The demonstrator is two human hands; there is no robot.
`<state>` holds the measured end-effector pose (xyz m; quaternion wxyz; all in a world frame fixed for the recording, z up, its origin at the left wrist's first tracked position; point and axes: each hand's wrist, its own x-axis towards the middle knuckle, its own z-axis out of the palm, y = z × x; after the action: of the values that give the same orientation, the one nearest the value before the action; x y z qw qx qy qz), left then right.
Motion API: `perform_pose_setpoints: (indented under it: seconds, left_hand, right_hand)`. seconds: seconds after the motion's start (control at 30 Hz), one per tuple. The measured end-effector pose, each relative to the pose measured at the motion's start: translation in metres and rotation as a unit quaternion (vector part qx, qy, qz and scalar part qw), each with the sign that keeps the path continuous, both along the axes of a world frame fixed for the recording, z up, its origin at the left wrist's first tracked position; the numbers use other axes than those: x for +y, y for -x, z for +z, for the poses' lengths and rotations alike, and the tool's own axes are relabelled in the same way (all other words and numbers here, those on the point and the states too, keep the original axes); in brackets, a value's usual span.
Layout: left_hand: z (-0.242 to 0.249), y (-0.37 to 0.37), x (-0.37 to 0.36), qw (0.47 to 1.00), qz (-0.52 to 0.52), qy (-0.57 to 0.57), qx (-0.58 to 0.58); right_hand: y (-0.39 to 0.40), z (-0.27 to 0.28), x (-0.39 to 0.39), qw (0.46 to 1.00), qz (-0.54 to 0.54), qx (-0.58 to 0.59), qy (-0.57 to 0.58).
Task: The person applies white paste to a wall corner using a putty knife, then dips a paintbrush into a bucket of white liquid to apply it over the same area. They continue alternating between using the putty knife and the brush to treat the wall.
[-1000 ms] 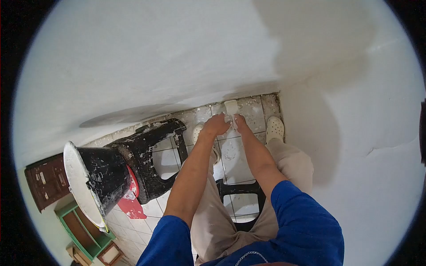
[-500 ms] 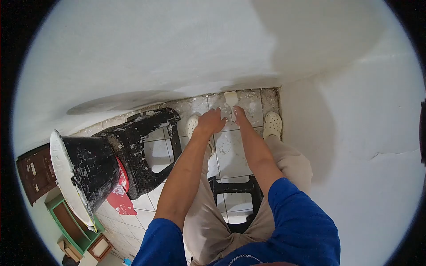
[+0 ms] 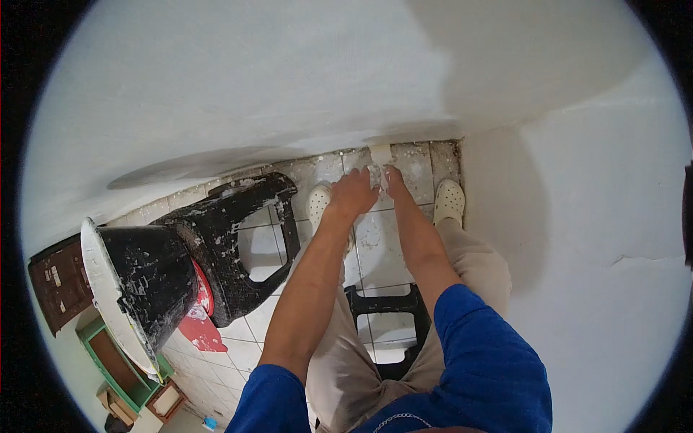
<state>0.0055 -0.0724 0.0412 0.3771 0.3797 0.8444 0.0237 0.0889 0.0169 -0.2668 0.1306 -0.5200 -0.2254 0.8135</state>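
Note:
A putty knife (image 3: 380,154) with a broad cream blade lies low over the floor tiles, its blade edge at the foot of the white wall (image 3: 289,79). My right hand (image 3: 392,182) is closed on its handle from the right. From the left, my left hand (image 3: 355,193) reaches the same handle, fingers bent against it; part of this grip is hidden. White smears show on the fingertips. Cream clogs stand on both sides of my hands, the left clog (image 3: 318,205) partly behind my left forearm and the right clog (image 3: 449,201) near the corner.
A black bucket (image 3: 159,270) with a white-smeared rim stands on a splattered black stool (image 3: 209,245) at left, with a red piece (image 3: 202,330) beneath it. Another black stool (image 3: 390,303) is between my legs. A side wall (image 3: 599,216) rises at right. A green cabinet (image 3: 119,364) stands farther back.
My left hand has moved right and up to the putty knife's handle. The knife has shifted slightly toward the wall, with my right hand still on it. The view has shifted slightly.

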Motion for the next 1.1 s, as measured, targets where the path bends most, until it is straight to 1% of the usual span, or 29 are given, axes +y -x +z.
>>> perform_pose_setpoints:
  seconds: [0.07,0.1,0.13,0.17,0.2,0.23,0.37,0.4,0.43,0.53,0.63,0.73,0.83,0.93,1.0,1.03,1.07,1.1]
  left_hand:
    - [0.002,0.002,0.002,1.0,0.003,0.008,-0.007]
    - [0.001,0.002,0.003,1.0,0.006,0.002,-0.006]
    - [0.0,0.002,0.003,1.0,0.009,-0.005,-0.006]
    - [-0.001,0.001,0.004,1.0,0.012,-0.012,-0.004]
    - [-0.001,-0.001,0.006,1.0,0.013,-0.011,-0.006]
    - [0.0,-0.002,0.008,1.0,0.014,-0.01,-0.007]
    - [0.003,-0.002,0.009,1.0,0.003,0.005,-0.01]
    - [0.001,-0.001,0.008,1.0,0.004,0.001,-0.007]
    - [-0.003,-0.002,0.006,1.0,0.004,-0.001,-0.005]
    - [-0.004,0.001,0.003,1.0,0.012,0.0,-0.001]
    - [-0.002,0.005,0.005,1.0,0.006,0.014,-0.012]
    - [-0.005,0.005,0.005,1.0,0.0,0.016,-0.014]
    - [-0.012,0.001,0.0,1.0,0.008,0.0,0.001]
    - [-0.009,0.003,0.0,1.0,0.018,0.003,0.001]
    - [-0.006,0.003,0.004,1.0,0.023,-0.004,-0.004]
    - [-0.007,0.001,0.004,1.0,0.023,-0.012,-0.003]
    - [-0.008,0.002,0.004,1.0,0.023,-0.02,0.001]
    - [-0.01,0.001,0.004,0.999,0.023,-0.026,0.005]
  right_hand:
    - [-0.01,-0.008,-0.002,1.0,-0.004,0.018,-0.02]
    - [-0.015,0.021,-0.008,0.999,0.002,0.025,-0.034]
    - [-0.024,0.026,-0.01,0.998,0.008,0.032,-0.048]
    - [-0.028,0.03,-0.01,0.998,0.034,-0.001,-0.05]
    - [-0.034,0.009,-0.011,0.996,0.059,-0.033,-0.051]
    - [-0.035,0.006,-0.012,0.993,0.085,-0.063,-0.051]
    - [-0.038,-0.001,-0.015,0.996,0.06,-0.016,-0.063]
    - [-0.036,-0.02,-0.013,0.997,0.049,0.002,-0.063]
    - [-0.033,-0.023,-0.012,0.997,0.039,0.02,-0.062]
    - [-0.028,-0.012,-0.008,0.999,0.039,0.013,-0.025]
    - [-0.011,-0.005,0.0,0.995,0.073,-0.06,-0.005]
    - [-0.001,0.005,-0.002,0.995,0.025,-0.096,0.004]
    - [0.0,0.02,0.001,0.996,0.077,-0.028,0.025]
    - [-0.006,0.049,-0.003,0.998,0.005,0.048,0.049]
    - [-0.019,0.086,-0.02,0.998,-0.014,0.059,0.03]
    - [-0.028,0.093,-0.03,0.997,-0.024,0.064,0.023]
    - [-0.035,0.073,-0.031,0.998,-0.008,0.058,0.029]
    - [-0.047,0.02,-0.036,0.998,0.008,0.053,0.037]
